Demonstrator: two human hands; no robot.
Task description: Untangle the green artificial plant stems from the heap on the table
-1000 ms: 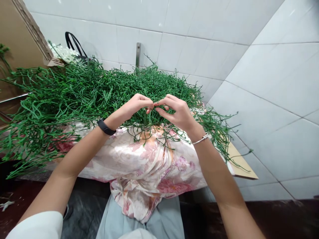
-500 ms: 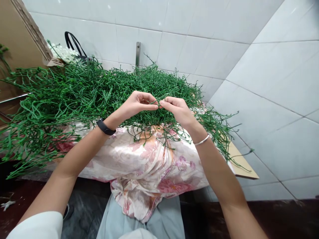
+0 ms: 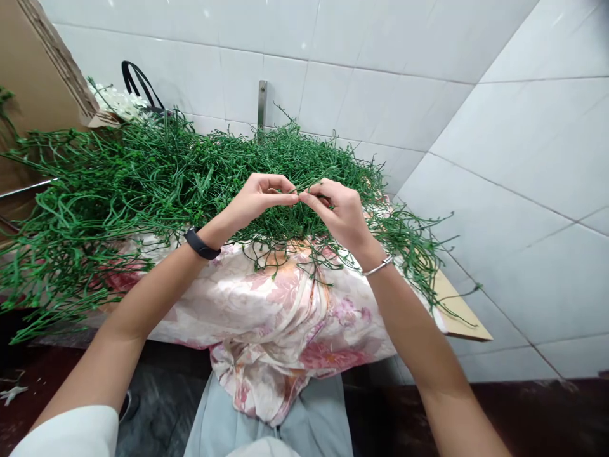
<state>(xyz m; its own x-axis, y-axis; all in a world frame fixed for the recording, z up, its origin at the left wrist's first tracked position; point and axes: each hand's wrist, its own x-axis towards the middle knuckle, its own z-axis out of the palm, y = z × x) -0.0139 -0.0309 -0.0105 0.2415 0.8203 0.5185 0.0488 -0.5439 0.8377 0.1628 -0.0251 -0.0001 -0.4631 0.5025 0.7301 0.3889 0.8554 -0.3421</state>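
Note:
A large heap of thin green artificial flower stems point(image 3: 200, 158) covers the table in front of me. Over the heap's middle, my left hand point(image 3: 266, 193) pinches a green stem between thumb and fingers. My right hand point(image 3: 335, 206) is closed in a pinch on the same piece, its fingertips meeting the left ones. A bit of the green stem point(image 3: 314, 185) shows by the right index finger; the rest is hidden by my fingers. Below both hands, a floral cloth point(image 3: 266, 298) drapes over the front edge, with loose stem ends lying on it.
At the back left stand a cardboard box point(image 3: 42, 70), white artificial flowers point(image 3: 118, 101) and a black strap point(image 3: 137, 82). A metal bracket point(image 3: 262, 105) is fixed to the white tiled wall point(image 3: 380, 38). A board corner point(image 3: 461, 311) juts out at the right.
My right hand has turned slightly at the wrist, its knuckles shifting right and its bracelet moving left. The left hand stays nearly in place, and the fingertips still meet.

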